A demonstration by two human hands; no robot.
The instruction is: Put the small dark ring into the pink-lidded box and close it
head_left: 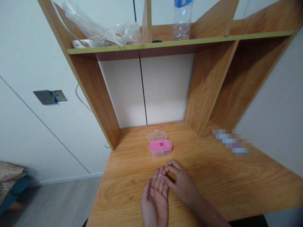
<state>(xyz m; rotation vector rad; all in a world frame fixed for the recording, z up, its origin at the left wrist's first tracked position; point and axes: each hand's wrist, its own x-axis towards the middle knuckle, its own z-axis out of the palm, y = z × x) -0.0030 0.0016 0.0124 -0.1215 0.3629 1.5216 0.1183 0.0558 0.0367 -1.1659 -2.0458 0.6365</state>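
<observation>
My left hand (155, 197) lies palm up on the wooden desk (213, 176), fingers stretched out together. My right hand (177, 181) reaches across from the right, and its thumb and forefinger pinch a tiny pale object (160, 177) at the left hand's fingertips. What that object is cannot be made out. Just beyond the hands stands a small pink case (160, 148) with its clear lid (157, 136) hinged open behind it. A small dark ring and a small clear piece rest on the pink insert.
A wooden hutch rises at the back, with an upper shelf (180, 44) holding a clear plastic bottle (181, 19) and a crumpled plastic bag (106, 30). A blurred patch (230, 142) lies at the desk's right. The desk's left edge drops to grey floor.
</observation>
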